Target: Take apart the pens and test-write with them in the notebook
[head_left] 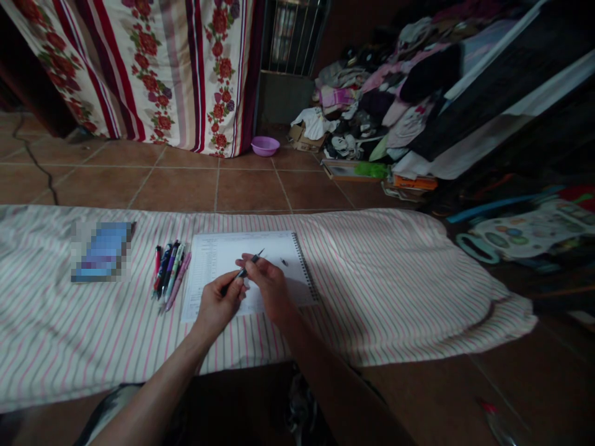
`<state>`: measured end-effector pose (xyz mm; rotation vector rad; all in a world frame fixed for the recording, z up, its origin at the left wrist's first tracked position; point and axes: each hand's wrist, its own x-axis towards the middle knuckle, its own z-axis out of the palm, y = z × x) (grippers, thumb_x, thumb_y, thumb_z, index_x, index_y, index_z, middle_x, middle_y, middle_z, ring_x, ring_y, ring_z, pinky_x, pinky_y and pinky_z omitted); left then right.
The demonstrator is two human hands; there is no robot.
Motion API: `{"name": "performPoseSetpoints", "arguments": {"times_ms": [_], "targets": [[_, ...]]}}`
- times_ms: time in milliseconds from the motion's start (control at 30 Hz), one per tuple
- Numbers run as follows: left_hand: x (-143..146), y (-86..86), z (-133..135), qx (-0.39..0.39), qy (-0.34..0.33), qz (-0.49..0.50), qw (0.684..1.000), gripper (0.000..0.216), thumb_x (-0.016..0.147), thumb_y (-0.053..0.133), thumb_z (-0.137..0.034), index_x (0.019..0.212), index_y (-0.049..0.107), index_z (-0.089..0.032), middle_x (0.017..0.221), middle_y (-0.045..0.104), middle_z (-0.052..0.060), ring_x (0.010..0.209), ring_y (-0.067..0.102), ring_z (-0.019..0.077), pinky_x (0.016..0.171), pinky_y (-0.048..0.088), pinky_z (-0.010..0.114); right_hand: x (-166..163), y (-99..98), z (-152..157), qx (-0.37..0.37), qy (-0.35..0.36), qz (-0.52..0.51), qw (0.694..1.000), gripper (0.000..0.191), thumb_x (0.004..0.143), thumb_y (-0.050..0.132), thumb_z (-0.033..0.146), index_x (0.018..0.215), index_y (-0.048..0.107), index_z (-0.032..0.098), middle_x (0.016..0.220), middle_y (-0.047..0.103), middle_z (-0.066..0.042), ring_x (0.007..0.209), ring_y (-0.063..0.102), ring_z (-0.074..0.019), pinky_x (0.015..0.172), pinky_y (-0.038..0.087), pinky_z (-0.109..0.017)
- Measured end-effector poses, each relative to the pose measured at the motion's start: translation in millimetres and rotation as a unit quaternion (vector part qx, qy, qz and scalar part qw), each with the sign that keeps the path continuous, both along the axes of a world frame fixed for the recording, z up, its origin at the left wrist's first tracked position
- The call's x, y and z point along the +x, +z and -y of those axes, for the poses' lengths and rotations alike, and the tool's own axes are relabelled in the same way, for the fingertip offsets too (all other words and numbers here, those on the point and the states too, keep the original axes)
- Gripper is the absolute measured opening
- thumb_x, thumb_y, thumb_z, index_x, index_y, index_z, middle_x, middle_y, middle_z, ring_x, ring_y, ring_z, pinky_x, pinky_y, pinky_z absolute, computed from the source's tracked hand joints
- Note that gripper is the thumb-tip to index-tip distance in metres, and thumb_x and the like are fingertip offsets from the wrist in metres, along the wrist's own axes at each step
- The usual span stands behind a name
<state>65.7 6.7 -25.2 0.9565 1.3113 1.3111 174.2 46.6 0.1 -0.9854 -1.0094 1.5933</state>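
Note:
Both hands grip one dark pen (242, 272) above an open spiral notebook (251, 243). Its rear end is in my left hand (222, 298), fingers closed round it. Nearer the tip, my right hand (266, 279) pinches the barrel between thumb and fingers. The slim point aims up and to the right. On the white page, right of my right hand, lies a small dark piece (284, 262), perhaps a pen part; it is too small to name surely. Left of the notebook, several pens (171, 272) lie side by side, in red, dark, purple, pale and pink.
A striped cloth (381, 279) covers the low surface. A blurred-out blue rectangular object (105, 251) lies at the left. Beyond are a tiled floor (186, 179), a floral curtain (149, 74), a purple basin (265, 146) and heaped clothes (367, 105). A colourful plastic object (520, 229) stands at the right.

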Motion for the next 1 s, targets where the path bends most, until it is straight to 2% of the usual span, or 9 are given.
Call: {"name": "performPoseSetpoints", "arguments": {"times_ms": [67, 133, 300, 433, 533, 633, 833, 1000], "targets": [[-0.4, 3.0, -1.5, -0.003, -0.012, 0.023, 1.0, 0.035, 0.072, 0.061, -0.04, 0.093, 0.065, -0.012, 0.057, 0.057, -0.001, 0.046, 0.044, 0.0076, 0.044, 0.032, 0.02, 1.4, -1.5, 0.4, -0.005, 0.023, -0.019, 1.0, 0.036, 0.07, 0.065, 0.041, 0.096, 0.065, 0.016, 0.099, 0.068, -0.01, 0.094, 0.061, -0.0215, 0.084, 0.044, -0.037], [-1.7, 3.8, -3.2, -0.004, -0.019, 0.047, 0.999, 0.035, 0.071, 0.062, -0.04, 0.091, 0.065, -0.012, 0.056, 0.056, -0.001, 0.046, 0.043, 0.0069, 0.044, 0.031, 0.019, 1.8, -4.0, -0.2, 0.004, 0.03, -0.026, 0.999, 0.036, 0.071, 0.064, 0.04, 0.098, 0.065, 0.017, 0.101, 0.068, -0.01, 0.093, 0.06, -0.0211, 0.084, 0.044, -0.037], [-5.2, -1.2, -5.9, -0.016, -0.033, 0.073, 0.997, 0.035, 0.069, 0.065, -0.042, 0.087, 0.065, -0.012, 0.055, 0.054, -0.002, 0.044, 0.042, 0.006, 0.043, 0.028, 0.019, -0.5, -2.6, -1.7, -0.021, 0.009, -0.02, 1.0, 0.03, 0.066, 0.067, 0.037, 0.089, 0.069, 0.017, 0.094, 0.069, -0.007, 0.079, 0.06, -0.0171, 0.07, 0.046, -0.03], [-5.0, -3.6, -5.3, -0.024, -0.03, 0.058, 0.998, 0.038, 0.068, 0.065, -0.044, 0.088, 0.064, -0.012, 0.055, 0.055, -0.001, 0.045, 0.043, 0.0067, 0.043, 0.03, 0.019, -2.5, -2.0, -1.3, -0.04, -0.021, -0.016, 0.999, 0.026, 0.062, 0.069, 0.037, 0.077, 0.069, 0.015, 0.074, 0.068, -0.003, 0.061, 0.055, -0.0131, 0.054, 0.041, -0.026], [-3.5, -0.4, -4.7, -0.009, -0.021, 0.019, 1.0, 0.04, 0.068, 0.065, -0.044, 0.091, 0.065, -0.011, 0.055, 0.057, -0.001, 0.048, 0.047, 0.0085, 0.047, 0.035, 0.021, -4.8, -5.3, -2.2, -0.021, -0.04, -0.014, 0.999, 0.026, 0.06, 0.07, 0.039, 0.07, 0.067, 0.015, 0.062, 0.063, 0.001, 0.053, 0.051, -0.0112, 0.05, 0.036, -0.024], [-1.6, 8.7, -4.4, -0.006, -0.006, -0.011, 1.0, 0.04, 0.066, 0.065, -0.046, 0.086, 0.066, -0.012, 0.053, 0.056, -0.001, 0.046, 0.047, 0.0089, 0.046, 0.036, 0.021, -6.0, -5.0, -2.5, -0.004, -0.055, -0.007, 0.998, 0.025, 0.061, 0.071, 0.04, 0.064, 0.064, 0.016, 0.061, 0.062, 0.001, 0.055, 0.051, -0.011, 0.053, 0.036, -0.024], [0.2, 30.9, -3.8, 0.0, -0.005, -0.018, 1.0, 0.04, 0.06, 0.068, -0.048, 0.078, 0.067, -0.013, 0.052, 0.056, -0.001, 0.045, 0.046, 0.0089, 0.047, 0.04, 0.023, 1.6, 11.1, 2.4, 0.005, -0.003, -0.094, 0.996, 0.033, 0.066, 0.068, 0.043, 0.085, 0.067, 0.017, 0.083, 0.068, -0.005, 0.071, 0.058, -0.0135, 0.066, 0.042, -0.026], [4.0, 36.3, -2.3, 0.001, -0.028, -0.029, 0.999, 0.04, 0.06, 0.067, -0.05, 0.075, 0.067, -0.013, 0.05, 0.055, -0.001, 0.044, 0.045, 0.0089, 0.045, 0.038, 0.023, 10.8, 18.2, 5.0, -0.002, 0.002, -0.102, 0.995, 0.033, 0.062, 0.071, 0.04, 0.084, 0.068, 0.016, 0.083, 0.068, -0.005, 0.066, 0.056, -0.0124, 0.064, 0.042, -0.026]]}}
